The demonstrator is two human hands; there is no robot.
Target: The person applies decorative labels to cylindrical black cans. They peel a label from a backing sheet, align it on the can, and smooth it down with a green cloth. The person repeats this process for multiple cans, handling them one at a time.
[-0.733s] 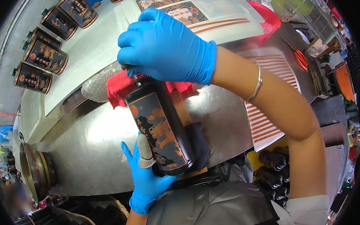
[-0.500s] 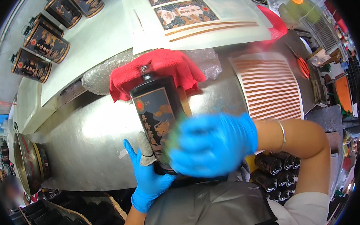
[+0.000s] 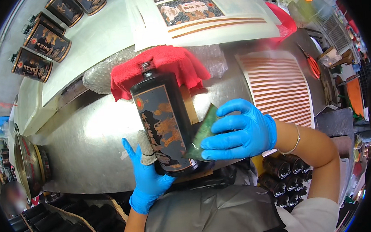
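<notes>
black bottle (image 3: 164,125), red cloth (image 3: 165,66) behind, perhaps touching

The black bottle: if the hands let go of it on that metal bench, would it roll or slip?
Likely rolls: the black bottle looks cylindrical and lies tilted. Its glossy surface probably slides on the metal bench. The red cloth under its neck might check it.

My left hand (image 3: 149,177), gloved in blue, cradles the base of a black bottle (image 3: 165,125) whose neck points to twelve o'clock and rests on a red cloth (image 3: 165,64). At three o'clock of the bottle, my right hand (image 3: 239,129) presses a green card (image 3: 201,134) against its side.
</notes>
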